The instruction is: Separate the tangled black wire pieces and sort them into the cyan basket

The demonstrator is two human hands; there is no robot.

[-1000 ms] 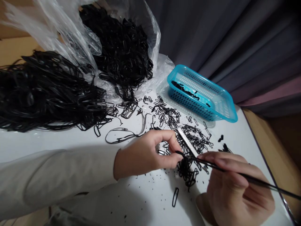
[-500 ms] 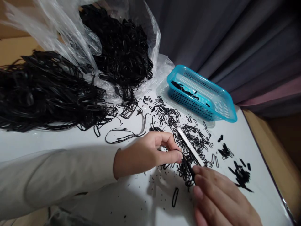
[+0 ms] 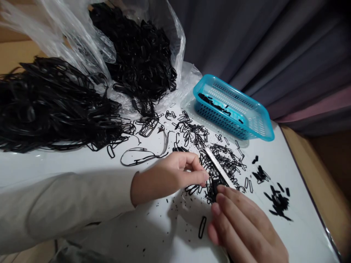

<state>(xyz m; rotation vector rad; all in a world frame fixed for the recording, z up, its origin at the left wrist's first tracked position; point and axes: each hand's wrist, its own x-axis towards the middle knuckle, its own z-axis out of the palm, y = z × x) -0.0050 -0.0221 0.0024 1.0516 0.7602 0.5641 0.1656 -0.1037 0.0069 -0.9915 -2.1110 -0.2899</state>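
Observation:
My left hand reaches in from the left, thumb and index fingertip pinched together over the scattered pieces. Whatever lies between those fingertips is too small to make out. My right hand, at the lower right, has its fingers closed around a dark strip whose tip points towards the left fingertips; the rest of it is hidden by the fingers. Beneath and behind both hands spreads a heap of thin black oblong loops. Across that heap lies a white flat stick. One single black loop rests in front, left of my right hand.
A blue perforated basket holding small black pieces stands at the back right. Solid black pieces lie in small piles on the white table. Tangled black strips and a clear plastic bag full of them fill the back left.
My right hand has shifted a little left, closer to my left hand, and less of the dark strip shows. My left hand stays pinched, slightly further left. The view has moved slightly.

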